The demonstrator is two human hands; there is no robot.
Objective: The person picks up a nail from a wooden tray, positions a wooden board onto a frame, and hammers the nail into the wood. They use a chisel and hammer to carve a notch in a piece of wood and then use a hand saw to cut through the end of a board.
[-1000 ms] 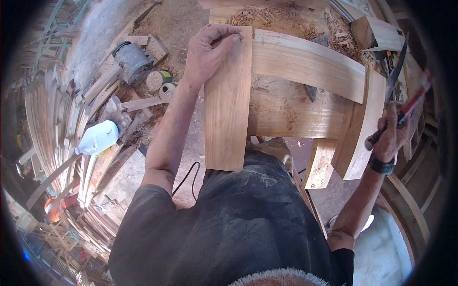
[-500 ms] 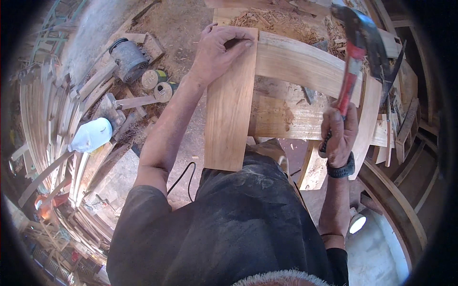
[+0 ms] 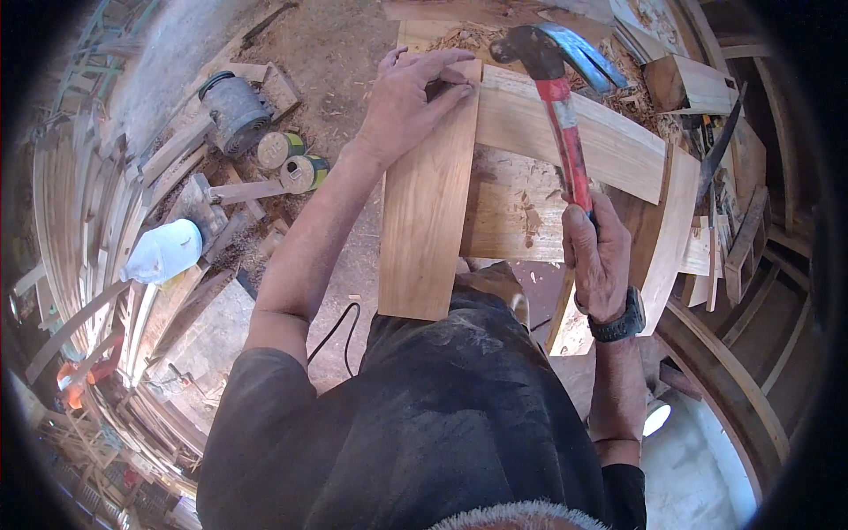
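Observation:
My right hand [image 3: 600, 256] is wrapped round the red handle of a claw hammer [image 3: 565, 132]. The dark striking face points left, toward my left hand, and the shiny claw points right. My left hand [image 3: 413, 102] rests on the far end of a flat wooden board [image 3: 424, 221], thumb and fingers closed in a pinch at its right edge. Whatever small thing they pinch is hidden. This board runs from the far end back to my lap. At its far right side it meets a curved wooden piece [image 3: 574, 119], which reaches another curved piece [image 3: 667, 238] on the right.
A wide plank [image 3: 512, 216] lies below the curved piece. Wood shavings [image 3: 459, 37] cover the far side. To the left are a grey canister [image 3: 236, 110], two cans [image 3: 303, 173], a translucent jug [image 3: 165, 252] and stacked wood strips [image 3: 71, 221]. A handsaw [image 3: 720, 146] stands at the right.
The hammer has swung left, its head coming closer to my left hand and the board's far end. My right hand has shifted left with it. My left hand stays nearly in place.

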